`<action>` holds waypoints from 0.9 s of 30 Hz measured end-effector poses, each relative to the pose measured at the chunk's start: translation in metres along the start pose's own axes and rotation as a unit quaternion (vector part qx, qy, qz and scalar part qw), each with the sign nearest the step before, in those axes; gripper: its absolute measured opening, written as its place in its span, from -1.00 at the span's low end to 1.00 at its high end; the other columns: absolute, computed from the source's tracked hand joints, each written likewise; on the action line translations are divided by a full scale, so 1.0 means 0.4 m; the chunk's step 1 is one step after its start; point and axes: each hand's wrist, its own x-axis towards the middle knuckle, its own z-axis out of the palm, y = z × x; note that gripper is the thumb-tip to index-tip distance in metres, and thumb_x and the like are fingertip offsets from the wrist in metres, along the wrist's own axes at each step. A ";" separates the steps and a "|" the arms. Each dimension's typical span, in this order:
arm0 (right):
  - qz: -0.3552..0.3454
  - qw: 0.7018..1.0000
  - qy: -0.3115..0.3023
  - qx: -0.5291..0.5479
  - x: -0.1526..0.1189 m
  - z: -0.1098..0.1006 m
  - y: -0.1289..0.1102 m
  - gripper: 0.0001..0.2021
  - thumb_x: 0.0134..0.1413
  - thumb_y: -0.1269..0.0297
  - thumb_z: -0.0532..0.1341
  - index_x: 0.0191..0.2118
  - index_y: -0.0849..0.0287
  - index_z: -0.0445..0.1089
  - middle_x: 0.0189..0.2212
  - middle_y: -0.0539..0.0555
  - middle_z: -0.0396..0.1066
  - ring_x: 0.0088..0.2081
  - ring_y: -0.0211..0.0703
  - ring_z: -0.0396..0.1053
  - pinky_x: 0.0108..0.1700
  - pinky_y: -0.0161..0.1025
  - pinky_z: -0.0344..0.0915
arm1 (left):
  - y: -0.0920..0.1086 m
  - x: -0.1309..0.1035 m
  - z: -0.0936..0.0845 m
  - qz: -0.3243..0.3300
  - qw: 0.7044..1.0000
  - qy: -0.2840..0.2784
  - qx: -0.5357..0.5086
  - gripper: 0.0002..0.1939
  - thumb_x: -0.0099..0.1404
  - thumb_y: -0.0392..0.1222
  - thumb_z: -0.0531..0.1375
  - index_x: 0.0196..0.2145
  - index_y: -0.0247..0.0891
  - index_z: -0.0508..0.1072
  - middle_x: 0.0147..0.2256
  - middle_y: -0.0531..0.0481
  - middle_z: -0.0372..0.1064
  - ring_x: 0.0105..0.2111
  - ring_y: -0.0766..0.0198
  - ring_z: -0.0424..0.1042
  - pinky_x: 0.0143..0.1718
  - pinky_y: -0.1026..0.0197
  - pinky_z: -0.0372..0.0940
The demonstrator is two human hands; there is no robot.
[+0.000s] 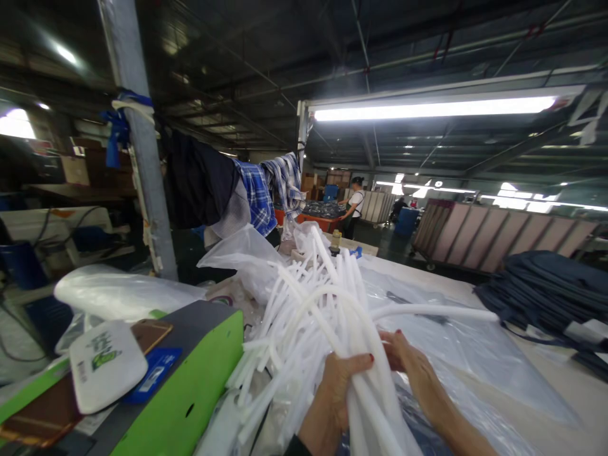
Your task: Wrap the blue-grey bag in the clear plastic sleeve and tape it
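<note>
A large bundle of long, flexible white foam tubes spreads over the table in front of me. My left hand is wrapped round several tubes at the near end, its thumb lying across them. From the right side, my right hand grips the same bunch; some of its fingers are hidden behind the tubes. One tube sticks out to the right, above my right hand. Clear plastic sheeting lies flat under and beside the bundle.
At left stands a green and grey machine bearing a white box-like device, a blue card and a phone. Dark folded fabric is stacked at right. Clothes hang behind a metal post. A person works farther back.
</note>
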 end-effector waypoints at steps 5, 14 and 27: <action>0.002 0.999 -0.032 -0.006 0.009 0.038 0.054 -0.34 -0.01 -0.23 0.13 0.11 0.12 0.27 0.09 0.16 0.34 0.14 0.07 0.23 0.21 0.03 0.11 | -0.007 0.022 -0.022 0.003 1.000 0.022 0.006 -0.50 -0.30 -0.22 0.37 -0.29 -0.41 0.51 -0.51 -0.06 0.46 -0.52 0.17 0.39 -0.41 0.14 0.30; -0.009 0.984 -0.004 -0.176 0.019 0.137 0.181 -0.18 0.06 -0.17 -0.05 0.29 0.37 -0.05 0.30 0.27 -0.07 0.32 0.01 -0.15 0.34 0.05 -0.26 | -0.053 0.080 -0.092 0.000 0.994 -0.011 -0.108 -0.50 -0.25 -0.19 0.40 -0.27 -0.34 0.47 -0.37 -0.09 0.49 -0.24 0.05 0.47 -0.10 0.07 0.32; 0.029 0.999 0.039 -0.001 0.051 0.112 0.201 -0.31 -0.01 -0.21 0.15 0.17 0.09 0.22 0.26 0.13 0.07 0.26 0.01 0.02 0.28 0.03 0.00 | 0.279 0.239 -0.009 0.097 0.885 0.096 0.445 -0.50 -0.21 -0.13 0.32 -0.24 -0.34 0.42 -0.32 -0.11 0.46 -0.32 0.07 0.45 -0.28 0.08 0.35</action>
